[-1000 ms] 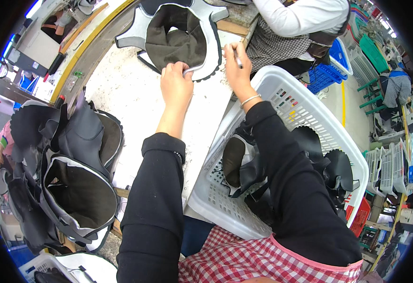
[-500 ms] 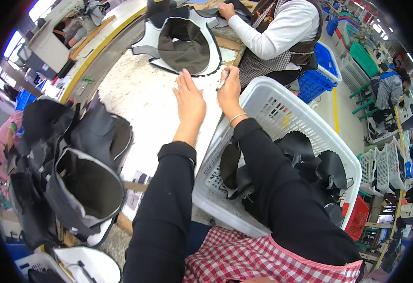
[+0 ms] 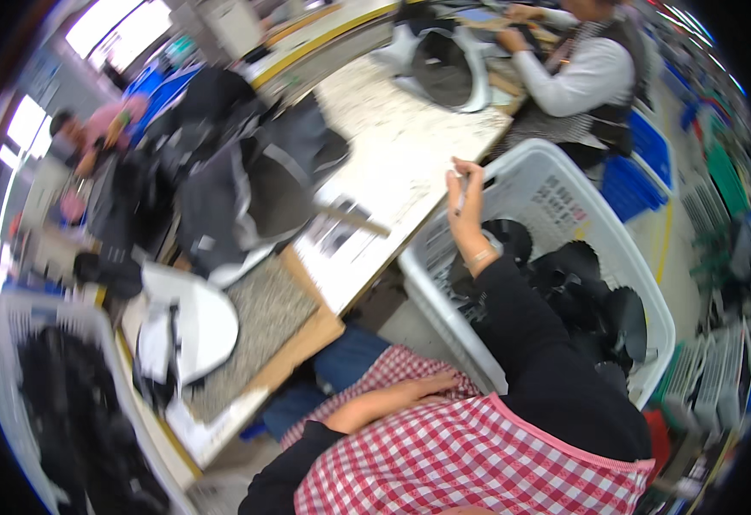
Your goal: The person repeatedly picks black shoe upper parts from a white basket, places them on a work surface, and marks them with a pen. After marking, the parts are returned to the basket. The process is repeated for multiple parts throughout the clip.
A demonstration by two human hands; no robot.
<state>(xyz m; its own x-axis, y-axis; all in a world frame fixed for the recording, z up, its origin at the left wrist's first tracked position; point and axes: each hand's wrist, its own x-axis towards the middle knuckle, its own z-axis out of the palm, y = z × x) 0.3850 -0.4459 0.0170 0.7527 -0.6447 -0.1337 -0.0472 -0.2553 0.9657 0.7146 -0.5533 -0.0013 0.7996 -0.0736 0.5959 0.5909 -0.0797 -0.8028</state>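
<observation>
Right hand at the white table's right edge, fingers partly curled round a slim pen, details blurred. Left hand below the table's near end, fingers extended, laid palm-down on the red checked apron; cannot tell if anything is under it. Pale piece with dark lining lies at the table's far end, well apart from both hands. Heap of dark pieces along the table's left side. White basket right of the table, black pieces inside. Co-worker's white sleeve beyond the table's far right corner.
</observation>
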